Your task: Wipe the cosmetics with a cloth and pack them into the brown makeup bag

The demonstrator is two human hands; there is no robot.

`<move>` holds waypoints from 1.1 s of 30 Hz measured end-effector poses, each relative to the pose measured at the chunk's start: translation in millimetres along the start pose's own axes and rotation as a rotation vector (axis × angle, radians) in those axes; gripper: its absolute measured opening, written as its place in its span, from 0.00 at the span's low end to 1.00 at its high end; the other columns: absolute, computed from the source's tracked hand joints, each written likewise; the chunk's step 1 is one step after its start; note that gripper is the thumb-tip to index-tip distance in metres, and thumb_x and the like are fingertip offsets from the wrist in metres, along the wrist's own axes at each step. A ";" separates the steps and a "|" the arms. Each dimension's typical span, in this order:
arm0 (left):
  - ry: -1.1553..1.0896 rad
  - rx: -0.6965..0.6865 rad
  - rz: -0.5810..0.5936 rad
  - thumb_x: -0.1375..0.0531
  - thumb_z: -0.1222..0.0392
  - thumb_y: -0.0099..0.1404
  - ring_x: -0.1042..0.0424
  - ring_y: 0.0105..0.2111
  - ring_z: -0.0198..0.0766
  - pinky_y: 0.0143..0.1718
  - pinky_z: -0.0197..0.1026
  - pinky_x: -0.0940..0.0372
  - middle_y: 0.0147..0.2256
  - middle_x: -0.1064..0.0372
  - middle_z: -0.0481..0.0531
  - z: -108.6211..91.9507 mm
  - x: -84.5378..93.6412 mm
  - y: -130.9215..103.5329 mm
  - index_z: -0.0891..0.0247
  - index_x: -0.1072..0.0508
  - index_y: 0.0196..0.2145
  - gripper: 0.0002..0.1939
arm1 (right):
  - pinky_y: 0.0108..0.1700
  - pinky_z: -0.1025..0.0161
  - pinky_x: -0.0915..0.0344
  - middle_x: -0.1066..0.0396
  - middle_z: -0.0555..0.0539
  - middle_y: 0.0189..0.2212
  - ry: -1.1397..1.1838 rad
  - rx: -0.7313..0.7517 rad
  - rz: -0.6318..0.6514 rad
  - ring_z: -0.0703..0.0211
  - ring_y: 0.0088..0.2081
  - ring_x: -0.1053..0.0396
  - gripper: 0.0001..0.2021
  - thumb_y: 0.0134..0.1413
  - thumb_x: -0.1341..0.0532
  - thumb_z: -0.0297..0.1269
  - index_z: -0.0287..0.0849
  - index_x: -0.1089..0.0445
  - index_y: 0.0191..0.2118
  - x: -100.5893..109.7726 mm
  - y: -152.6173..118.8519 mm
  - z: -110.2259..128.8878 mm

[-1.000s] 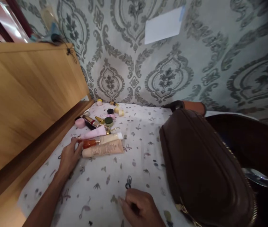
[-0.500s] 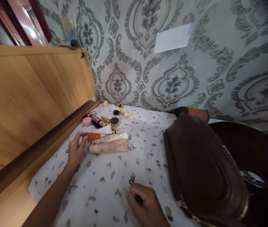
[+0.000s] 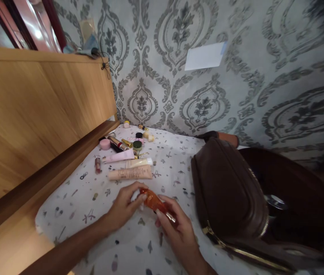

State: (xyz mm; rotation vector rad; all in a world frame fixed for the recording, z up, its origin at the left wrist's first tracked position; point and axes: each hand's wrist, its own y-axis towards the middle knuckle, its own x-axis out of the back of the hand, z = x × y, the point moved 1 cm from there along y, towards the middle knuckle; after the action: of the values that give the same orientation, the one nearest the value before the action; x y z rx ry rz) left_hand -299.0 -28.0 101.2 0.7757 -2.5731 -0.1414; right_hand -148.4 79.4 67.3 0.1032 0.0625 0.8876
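Observation:
An orange translucent item (image 3: pixel 153 200) with a shiny metallic end is held between both hands above the patterned white cloth (image 3: pixel 127 248). My left hand (image 3: pixel 124 204) pinches its left end, with something whitish under the fingers. Around its right end are the fingers of my right hand (image 3: pixel 179 225). Just beyond the hands lie a peach tube (image 3: pixel 130 173), a cream tube with a white cap (image 3: pixel 139 162) and a pink tube (image 3: pixel 118 156). A small dark pink tube (image 3: pixel 97 165) lies left of them.
An open brown leather bag (image 3: pixel 227 191) with a gold zipper fills the right side. Farther back are a pink jar (image 3: pixel 105 144), a dark green-lidded jar (image 3: pixel 137 145) and several small cosmetics. A wooden panel (image 3: pixel 44 95) borders the left, and patterned wallpaper the back.
My left hand has brought the orange item from beside the tubes toward me and to the right. My right hand has risen to meet it and now grips it too. The small dark pink tube is uncovered.

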 end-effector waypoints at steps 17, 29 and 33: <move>0.589 -0.328 0.186 0.56 0.54 0.74 0.26 0.41 0.49 0.44 0.50 0.33 0.41 0.24 0.60 -26.4 -44.4 6.0 0.64 0.28 0.46 0.20 | 0.25 0.67 0.29 0.26 0.48 0.24 -0.181 0.119 -0.160 0.60 0.22 0.28 0.15 0.57 0.39 0.50 0.42 0.28 0.38 9.8 -17.9 6.0; 0.309 -0.127 0.101 0.56 0.50 0.72 0.32 0.29 0.40 0.34 0.40 0.41 0.27 0.31 0.51 -12.0 -51.8 17.2 0.61 0.32 0.31 0.20 | 0.25 0.66 0.29 0.25 0.47 0.24 -0.141 0.099 -0.123 0.59 0.22 0.27 0.17 0.60 0.40 0.51 0.40 0.29 0.41 9.1 -19.0 6.0; -0.088 0.112 0.144 0.52 0.45 0.69 0.30 0.30 0.40 0.34 0.39 0.37 0.29 0.29 0.49 -7.7 -48.3 24.8 0.61 0.27 0.36 0.21 | 0.34 0.66 0.26 0.23 0.43 0.35 -0.239 0.238 -0.147 0.58 0.31 0.24 0.13 0.63 0.42 0.44 0.41 0.27 0.44 15.3 -20.4 5.8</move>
State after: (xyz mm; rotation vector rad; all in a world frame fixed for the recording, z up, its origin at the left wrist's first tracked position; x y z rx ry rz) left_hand -272.1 19.4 94.8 0.6335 -2.7290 0.0133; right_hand -122.4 78.2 70.5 0.4208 -0.0475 0.7134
